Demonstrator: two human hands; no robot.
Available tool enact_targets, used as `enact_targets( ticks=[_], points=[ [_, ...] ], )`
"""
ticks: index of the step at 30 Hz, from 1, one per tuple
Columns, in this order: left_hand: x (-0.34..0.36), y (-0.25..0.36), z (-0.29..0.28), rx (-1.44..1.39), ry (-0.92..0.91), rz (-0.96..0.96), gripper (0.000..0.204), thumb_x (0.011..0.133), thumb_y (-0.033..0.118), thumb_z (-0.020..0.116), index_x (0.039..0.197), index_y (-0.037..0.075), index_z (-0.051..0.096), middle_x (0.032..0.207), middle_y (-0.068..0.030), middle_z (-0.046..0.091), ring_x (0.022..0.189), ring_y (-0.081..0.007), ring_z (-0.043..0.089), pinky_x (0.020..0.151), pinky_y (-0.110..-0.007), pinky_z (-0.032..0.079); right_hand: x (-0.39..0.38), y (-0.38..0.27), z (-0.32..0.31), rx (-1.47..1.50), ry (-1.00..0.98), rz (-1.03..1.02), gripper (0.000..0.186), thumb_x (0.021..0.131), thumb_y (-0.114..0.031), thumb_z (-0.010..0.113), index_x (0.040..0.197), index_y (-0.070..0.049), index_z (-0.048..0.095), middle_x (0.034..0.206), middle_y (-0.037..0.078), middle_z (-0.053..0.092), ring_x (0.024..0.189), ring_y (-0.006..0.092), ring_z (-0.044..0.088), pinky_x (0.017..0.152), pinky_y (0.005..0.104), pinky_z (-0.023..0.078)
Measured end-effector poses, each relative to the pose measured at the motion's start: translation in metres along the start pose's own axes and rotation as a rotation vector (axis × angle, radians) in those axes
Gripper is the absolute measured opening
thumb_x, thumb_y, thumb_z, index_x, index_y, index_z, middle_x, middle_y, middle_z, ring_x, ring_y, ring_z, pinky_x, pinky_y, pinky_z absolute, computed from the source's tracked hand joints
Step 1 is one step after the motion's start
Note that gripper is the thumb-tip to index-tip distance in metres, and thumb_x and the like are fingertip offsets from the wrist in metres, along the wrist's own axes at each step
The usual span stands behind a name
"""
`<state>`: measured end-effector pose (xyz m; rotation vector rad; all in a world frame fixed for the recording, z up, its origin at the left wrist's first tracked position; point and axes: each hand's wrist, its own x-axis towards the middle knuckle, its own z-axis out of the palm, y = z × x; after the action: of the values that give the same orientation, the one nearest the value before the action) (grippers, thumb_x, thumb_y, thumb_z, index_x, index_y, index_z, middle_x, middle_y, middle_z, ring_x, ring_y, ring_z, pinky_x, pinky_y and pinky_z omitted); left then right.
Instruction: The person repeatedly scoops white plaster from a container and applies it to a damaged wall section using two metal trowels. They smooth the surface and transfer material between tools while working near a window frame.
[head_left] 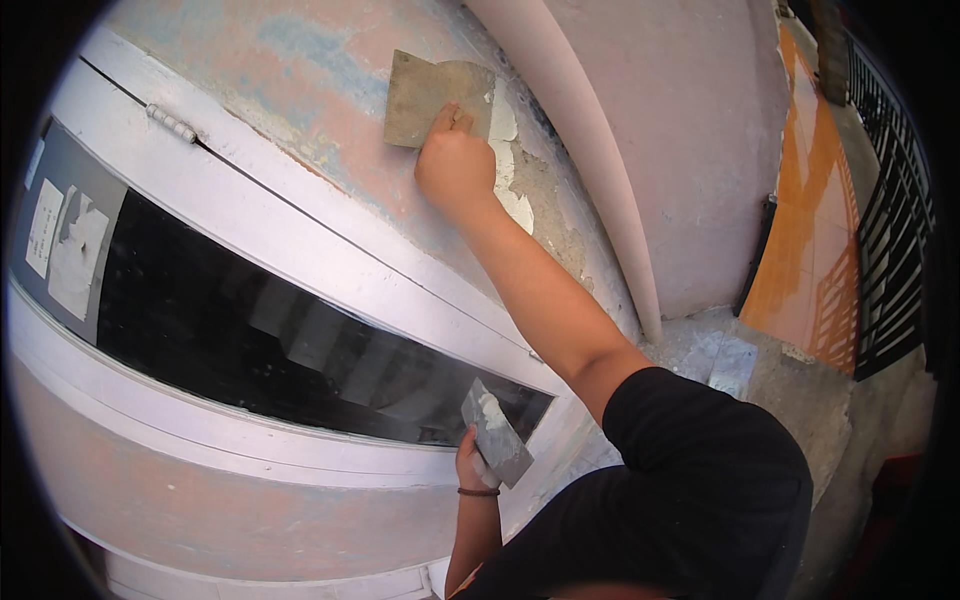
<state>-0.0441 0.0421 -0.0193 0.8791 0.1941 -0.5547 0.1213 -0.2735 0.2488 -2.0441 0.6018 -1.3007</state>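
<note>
Gripping tan scraper (415, 92) with right fingers (443, 117), grey scraper (507, 455) with left fingers (468, 440); both probably light, slightly springy; best held mid-edge.

Upper scraper (420, 90): mottled grey-tan. Lower scraper (505, 450): grey, streaked with white putty (490, 405). Plastered wall (330, 100): patchy pink and pale blue. Pipe (605, 180): plain dusty pink. Window frame (280, 240): white, lilac cast. Tiles (800, 250): orange. Railing (893, 215): black. T-shirt (710, 470): solid black.

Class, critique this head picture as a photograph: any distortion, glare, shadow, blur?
Head view: pipe and white frame bow, probably from the fisheye; dark glass shows pale patches, likely reflections; striped shadows cross orange tiles; the right hand shows no obvious blur.
</note>
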Motion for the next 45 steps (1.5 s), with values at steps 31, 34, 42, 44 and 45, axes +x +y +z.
enact_targets(
  ticks=[31,34,42,44,45],
  points=[
    [0.013,-0.006,-0.006,-0.063,0.018,-0.074,0.038,0.100,0.027,0.051,0.126,0.000,0.058,0.114,-0.0137,0.067,0.102,-0.0290,0.067,0.091,-0.043,0.054,-0.150,0.148,-0.014,0.362,0.238,-0.368,0.063,0.076,0.011,0.061,0.138,0.003,0.051,0.132,0.022,0.060,0.110,0.0347,0.067,0.087,0.0347,0.057],
    [0.013,-0.007,-0.020,-0.031,0.089,-0.065,0.037,0.100,0.027,0.051,0.126,0.001,0.058,0.112,-0.0133,0.068,0.101,-0.0288,0.067,0.090,-0.043,0.054,-0.154,0.129,0.022,0.300,0.210,-0.227,0.061,0.077,0.008,0.061,0.137,0.002,0.052,0.135,0.024,0.058,0.117,0.0360,0.063,0.088,0.0359,0.057],
    [0.013,-0.007,-0.045,0.035,0.102,-0.143,0.036,0.100,0.028,0.052,0.125,0.004,0.059,0.109,-0.0115,0.069,0.099,-0.0280,0.068,0.090,-0.042,0.055,-0.195,0.068,-0.005,0.464,0.006,-0.497,0.059,0.080,-0.002,0.063,0.138,0.000,0.052,0.137,0.024,0.056,0.117,0.0360,0.063,0.090,0.0382,0.056],
    [0.019,-0.012,-0.051,0.013,0.004,-0.126,0.037,0.100,0.024,0.053,0.128,0.002,0.057,0.119,-0.0128,0.066,0.108,-0.0287,0.064,0.097,-0.043,0.050,-0.211,0.114,-0.038,0.641,0.015,-0.437,0.054,0.080,-0.003,0.067,0.134,0.000,0.057,0.130,0.022,0.061,0.115,0.0341,0.064,0.089,0.0357,0.056],
    [0.022,-0.014,-0.057,0.026,0.017,-0.165,0.037,0.100,0.025,0.053,0.129,0.002,0.056,0.121,-0.0121,0.065,0.109,-0.0280,0.063,0.097,-0.042,0.050,-0.228,0.144,-0.058,0.575,-0.012,-0.360,0.052,0.081,-0.001,0.067,0.132,0.000,0.059,0.127,0.022,0.063,0.114,0.0337,0.065,0.087,0.0349,0.056]
  ],
)
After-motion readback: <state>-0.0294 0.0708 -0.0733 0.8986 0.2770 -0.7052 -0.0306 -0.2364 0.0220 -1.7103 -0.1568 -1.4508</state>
